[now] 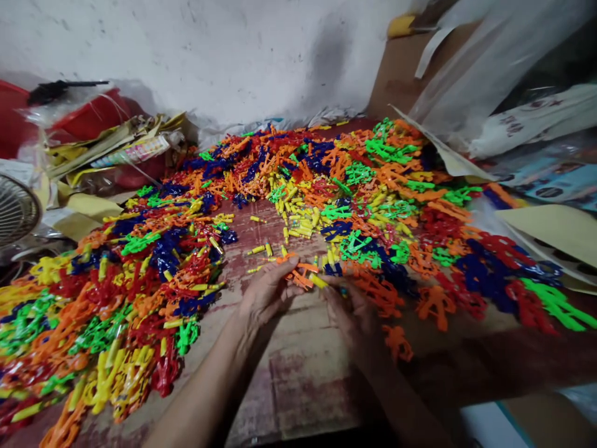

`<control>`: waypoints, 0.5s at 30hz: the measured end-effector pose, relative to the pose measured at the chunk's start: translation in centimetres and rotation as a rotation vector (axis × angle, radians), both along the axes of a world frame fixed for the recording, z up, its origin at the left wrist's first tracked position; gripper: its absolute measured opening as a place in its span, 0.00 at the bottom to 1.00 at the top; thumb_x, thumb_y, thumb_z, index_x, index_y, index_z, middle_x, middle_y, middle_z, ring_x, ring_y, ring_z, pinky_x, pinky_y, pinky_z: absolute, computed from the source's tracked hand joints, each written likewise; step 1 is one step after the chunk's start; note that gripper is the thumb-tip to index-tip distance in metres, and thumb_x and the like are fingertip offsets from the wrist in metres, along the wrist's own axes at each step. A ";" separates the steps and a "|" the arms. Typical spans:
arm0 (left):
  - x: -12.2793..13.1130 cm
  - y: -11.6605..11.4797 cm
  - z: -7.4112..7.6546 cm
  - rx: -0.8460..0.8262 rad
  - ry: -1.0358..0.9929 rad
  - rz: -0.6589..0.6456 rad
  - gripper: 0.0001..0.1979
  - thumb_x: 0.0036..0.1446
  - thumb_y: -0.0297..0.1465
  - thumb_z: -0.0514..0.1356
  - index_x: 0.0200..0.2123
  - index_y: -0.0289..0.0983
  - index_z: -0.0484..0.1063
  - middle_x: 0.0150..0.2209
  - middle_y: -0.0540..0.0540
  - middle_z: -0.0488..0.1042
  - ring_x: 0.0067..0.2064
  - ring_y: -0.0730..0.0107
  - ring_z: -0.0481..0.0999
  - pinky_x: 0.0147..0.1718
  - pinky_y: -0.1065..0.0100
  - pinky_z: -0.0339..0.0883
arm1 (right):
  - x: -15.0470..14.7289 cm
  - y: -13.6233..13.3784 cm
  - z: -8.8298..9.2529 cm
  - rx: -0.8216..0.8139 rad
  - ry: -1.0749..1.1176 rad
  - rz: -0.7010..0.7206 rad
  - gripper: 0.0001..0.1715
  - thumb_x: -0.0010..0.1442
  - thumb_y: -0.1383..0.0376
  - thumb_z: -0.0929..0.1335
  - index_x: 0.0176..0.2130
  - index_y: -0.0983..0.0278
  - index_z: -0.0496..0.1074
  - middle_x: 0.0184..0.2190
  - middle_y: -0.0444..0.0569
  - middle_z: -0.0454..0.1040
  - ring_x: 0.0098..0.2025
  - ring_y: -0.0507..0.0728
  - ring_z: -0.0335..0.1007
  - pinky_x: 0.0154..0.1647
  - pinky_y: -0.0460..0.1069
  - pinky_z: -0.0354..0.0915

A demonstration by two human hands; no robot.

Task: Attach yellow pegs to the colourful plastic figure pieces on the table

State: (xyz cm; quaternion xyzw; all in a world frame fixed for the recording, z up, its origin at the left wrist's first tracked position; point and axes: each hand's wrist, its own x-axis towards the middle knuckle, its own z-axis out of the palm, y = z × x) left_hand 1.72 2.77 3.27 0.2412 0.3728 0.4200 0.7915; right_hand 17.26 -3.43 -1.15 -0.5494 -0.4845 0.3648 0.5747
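Note:
My left hand [268, 291] and my right hand [351, 311] meet over the middle of a worn board [298, 367]. The left fingers are pinched on an orange plastic toy piece [301, 274]. The right fingers are closed on a small yellow peg [318, 280] that touches the orange piece. A wide heap of plastic toy pieces [149, 267] in orange, red, blue, green and yellow curves around both hands. Loose yellow pegs [301, 225] lie just beyond the fingers.
A cardboard box [401, 68] with clear plastic bags [485, 56] stands at the back right. Red tubs [93, 115] and paper packs sit at the back left by a small fan [16, 211]. A white wall closes the back. Card sheets [550, 233] lie at the right.

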 end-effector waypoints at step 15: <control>0.3 -1.3 -0.9 -0.137 -0.111 -0.030 0.04 0.60 0.19 0.60 0.35 0.28 0.75 0.31 0.42 0.79 0.31 0.70 0.81 0.34 0.72 0.78 | 0.2 -0.6 -0.1 -0.069 0.475 0.231 0.15 0.57 0.55 0.72 0.37 0.62 0.68 0.21 0.37 0.67 0.15 0.44 0.47 0.15 0.43 0.46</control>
